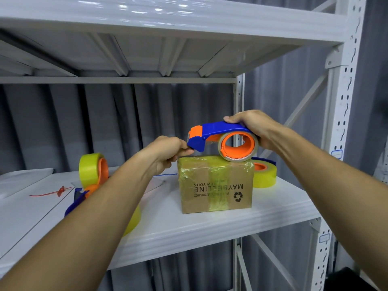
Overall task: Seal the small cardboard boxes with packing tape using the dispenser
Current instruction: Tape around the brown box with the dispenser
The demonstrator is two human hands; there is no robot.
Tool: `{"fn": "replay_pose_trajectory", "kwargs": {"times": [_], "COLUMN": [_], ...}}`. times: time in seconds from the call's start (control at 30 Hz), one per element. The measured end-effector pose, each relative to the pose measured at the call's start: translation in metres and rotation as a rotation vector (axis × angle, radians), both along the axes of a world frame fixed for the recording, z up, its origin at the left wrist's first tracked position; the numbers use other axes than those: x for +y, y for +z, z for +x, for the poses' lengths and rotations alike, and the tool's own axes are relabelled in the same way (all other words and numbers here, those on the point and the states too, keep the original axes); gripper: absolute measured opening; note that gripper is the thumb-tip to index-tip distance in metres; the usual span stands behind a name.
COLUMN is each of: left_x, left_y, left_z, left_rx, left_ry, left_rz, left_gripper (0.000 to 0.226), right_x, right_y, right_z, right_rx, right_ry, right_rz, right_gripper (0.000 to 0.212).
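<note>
Head view. Right hand [251, 128] grips the rear handle of the blue-orange tape dispenser [220, 139]; its roll rests on the top of the cardboard box [216, 183], just below that hand. Left hand [168, 153] pinches at the dispenser's cutter end, above the box's far-left corner. Box stands on the white shelf [189, 227], tape already across its top. Spare yellow tape roll [264, 174] behind box, under the right hand; another dispenser [92, 171] beyond the left forearm.

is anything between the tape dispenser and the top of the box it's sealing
Nothing visible. The blue and orange tape dispenser, gripped by the right hand, has its roll resting directly on the top of the cardboard box. The left hand pinches at the dispenser's cutter end, just beyond the box's left edge.
</note>
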State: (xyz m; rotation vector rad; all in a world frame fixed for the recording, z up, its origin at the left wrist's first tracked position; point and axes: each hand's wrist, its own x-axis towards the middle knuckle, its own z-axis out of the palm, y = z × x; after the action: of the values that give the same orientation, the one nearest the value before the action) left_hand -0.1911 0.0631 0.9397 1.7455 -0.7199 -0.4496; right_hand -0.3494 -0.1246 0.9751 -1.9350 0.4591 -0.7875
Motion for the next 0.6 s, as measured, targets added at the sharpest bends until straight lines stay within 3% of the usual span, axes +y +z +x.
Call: {"fn": "replay_pose_trajectory", "kwargs": {"times": [0.33,0.6], "left_x": [-0.004,-0.006], "left_y": [-0.008,-0.009], "left_z": [0.005,0.009], "left_rx": [0.039,-0.007], "left_ry": [-0.022,-0.043], "left_rz": [0.006,0.027], "left_gripper": [0.009,0.015], "right_x": [0.001,-0.001], "right_y": [-0.001,-0.001], "right_z": [0.0,0.0], "right_rx": [-0.004,-0.012], "right_ry": [0.037,0.059], "right_rz": [0.0,-0.01], "right_gripper": [0.032,0.031]}}
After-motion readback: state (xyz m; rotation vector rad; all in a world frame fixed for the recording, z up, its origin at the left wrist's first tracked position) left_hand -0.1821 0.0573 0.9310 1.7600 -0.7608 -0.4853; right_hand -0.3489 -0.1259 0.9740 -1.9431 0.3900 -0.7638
